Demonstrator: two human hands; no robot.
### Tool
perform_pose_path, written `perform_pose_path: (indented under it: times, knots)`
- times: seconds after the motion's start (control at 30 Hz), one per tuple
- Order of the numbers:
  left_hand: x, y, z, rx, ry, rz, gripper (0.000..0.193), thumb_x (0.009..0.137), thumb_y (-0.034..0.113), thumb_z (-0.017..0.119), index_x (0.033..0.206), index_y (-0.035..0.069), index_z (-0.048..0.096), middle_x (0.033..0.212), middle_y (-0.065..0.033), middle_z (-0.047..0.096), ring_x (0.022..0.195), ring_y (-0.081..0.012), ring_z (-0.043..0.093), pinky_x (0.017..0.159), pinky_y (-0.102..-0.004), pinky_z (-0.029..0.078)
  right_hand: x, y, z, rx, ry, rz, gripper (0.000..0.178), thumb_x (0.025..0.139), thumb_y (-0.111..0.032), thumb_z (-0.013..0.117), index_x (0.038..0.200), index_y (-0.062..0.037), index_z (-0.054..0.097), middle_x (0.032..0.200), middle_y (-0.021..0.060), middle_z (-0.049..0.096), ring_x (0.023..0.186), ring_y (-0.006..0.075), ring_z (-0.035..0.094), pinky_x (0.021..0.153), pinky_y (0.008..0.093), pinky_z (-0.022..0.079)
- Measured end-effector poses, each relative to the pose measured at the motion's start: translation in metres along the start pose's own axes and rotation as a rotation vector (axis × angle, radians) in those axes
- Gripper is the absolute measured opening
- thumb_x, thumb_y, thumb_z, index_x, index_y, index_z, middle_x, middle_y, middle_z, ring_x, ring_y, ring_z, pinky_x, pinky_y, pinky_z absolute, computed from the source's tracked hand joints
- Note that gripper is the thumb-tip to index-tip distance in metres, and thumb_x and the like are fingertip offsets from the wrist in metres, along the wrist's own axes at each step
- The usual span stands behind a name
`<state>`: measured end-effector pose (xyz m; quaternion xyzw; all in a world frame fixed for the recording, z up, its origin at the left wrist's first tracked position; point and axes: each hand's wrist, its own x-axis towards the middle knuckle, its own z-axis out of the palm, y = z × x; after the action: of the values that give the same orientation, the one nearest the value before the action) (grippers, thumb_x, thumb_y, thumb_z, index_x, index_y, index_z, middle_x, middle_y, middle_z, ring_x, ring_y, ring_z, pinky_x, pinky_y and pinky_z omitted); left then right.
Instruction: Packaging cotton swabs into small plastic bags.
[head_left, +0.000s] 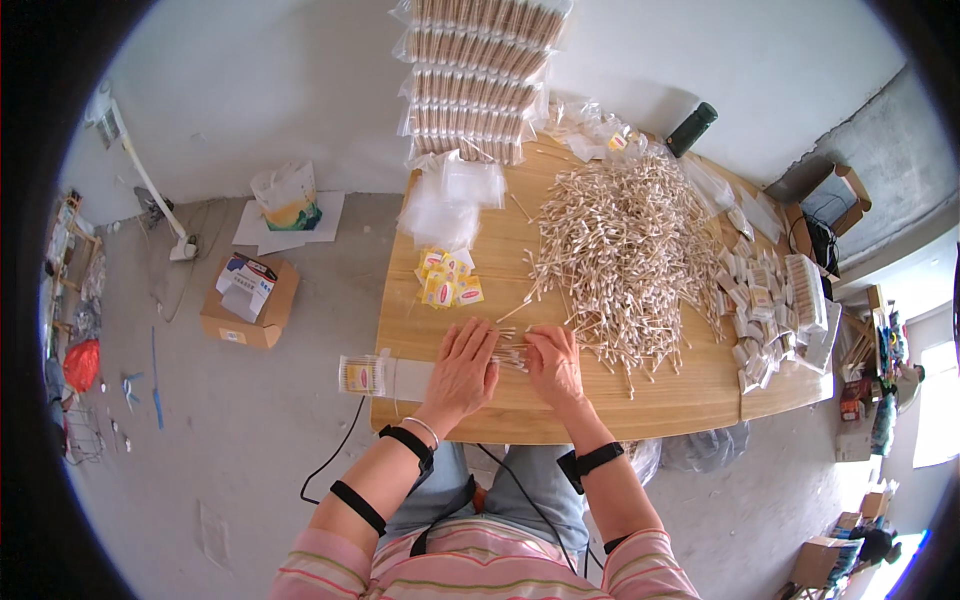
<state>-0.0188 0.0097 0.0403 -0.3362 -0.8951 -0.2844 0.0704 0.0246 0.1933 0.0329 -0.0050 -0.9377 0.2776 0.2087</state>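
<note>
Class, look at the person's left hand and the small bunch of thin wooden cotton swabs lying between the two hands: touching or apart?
Touching. In the head view the left hand has its fingertips on the near end of the small bunch of thin wooden cotton swabs, with no gap between them.

Pink striped sleeves, black arm straps; thin bracelet, blue jeans

Single head cam, fisheye, looking steeply down from above the worktop (560, 400); near view, forearms enter from lower edge.
</note>
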Motion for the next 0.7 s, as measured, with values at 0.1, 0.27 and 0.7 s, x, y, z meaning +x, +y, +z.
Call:
perform_pose_path:
  times: [0.1, 0.27, 0.7]
  knots:
    - [-0.002, -0.003, 0.004, 0.001, -0.028, 0.028, 0.044, 0.089, 0.015, 0.055, 0.131, 0.003, 0.049, 0.136, -0.0145, 0.048, 0.133, -0.0308, 0.039, 0.113, -0.0457, 0.027, -0.004, 0.02, -0.006, 0.019, 0.052, 0.041, 0.022, 0.074, 0.0, 0.065, 0.094, -0.007, 0.068, 0.1, 0.0075, 0.059, 0.098, 0.0298, 0.053, 0.085, 0.0417, 0.044]
    - [-0.004, -0.006, 0.005, -0.04, 0.001, 0.036, 0.04, 0.09, 0.014, 0.055, 0.128, 0.004, 0.052, 0.133, -0.0133, 0.051, 0.13, -0.029, 0.043, 0.112, -0.0443, 0.029, -0.003, 0.039, -0.021, -0.109, 0.122, 0.061, 0.016, 0.073, -0.001, 0.067, 0.089, -0.0067, 0.068, 0.099, 0.0047, 0.059, 0.096, 0.0293, 0.053, 0.085, 0.0411, 0.044]
    - [-0.004, -0.006, 0.005, -0.117, 0.009, 0.118, 0.034, 0.085, 0.012, 0.062, 0.118, 0.003, 0.057, 0.122, -0.0117, 0.058, 0.119, -0.0291, 0.05, 0.109, -0.0448, 0.035, 0.016, 0.015, 0.017, -0.135, 0.072, 0.099, 0.019, 0.077, -0.009, 0.066, 0.096, -0.0096, 0.066, 0.093, 0.0092, 0.057, 0.094, 0.0302, 0.052, 0.079, 0.0421, 0.042]
